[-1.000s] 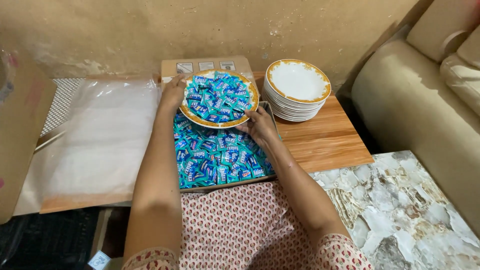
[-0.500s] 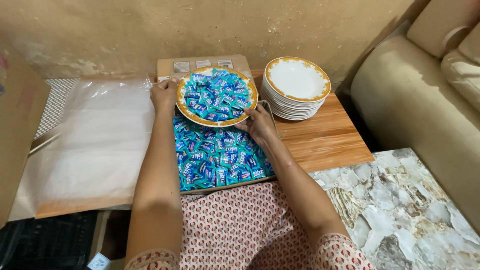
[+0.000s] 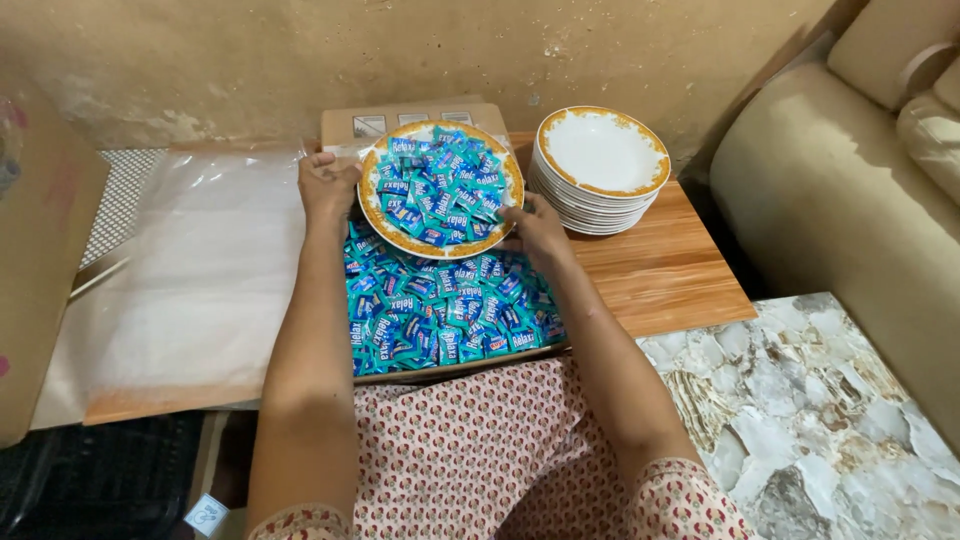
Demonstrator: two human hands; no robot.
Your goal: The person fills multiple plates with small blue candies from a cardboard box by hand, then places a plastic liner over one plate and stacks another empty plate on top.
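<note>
Head view: I see both hands holding one plate [image 3: 400, 232] heaped with blue sweets [image 3: 440, 185], left hand [image 3: 326, 183] with fingers closed on its left rim, right hand [image 3: 537, 225] gripping the lower right rim. It hangs over a box [image 3: 450, 362] of sweets [image 3: 440, 310]. I judge this plate filled; the empty stack [image 3: 602, 160] on the table [image 3: 665, 275] remains.

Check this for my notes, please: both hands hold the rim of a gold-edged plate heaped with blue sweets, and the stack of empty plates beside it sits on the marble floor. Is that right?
Not quite. In the head view the stack of empty plates stands on the wooden table, not on the marble floor. The rest holds: the left hand and right hand grip the rim of the gold-edged plate heaped with blue sweets.
</note>
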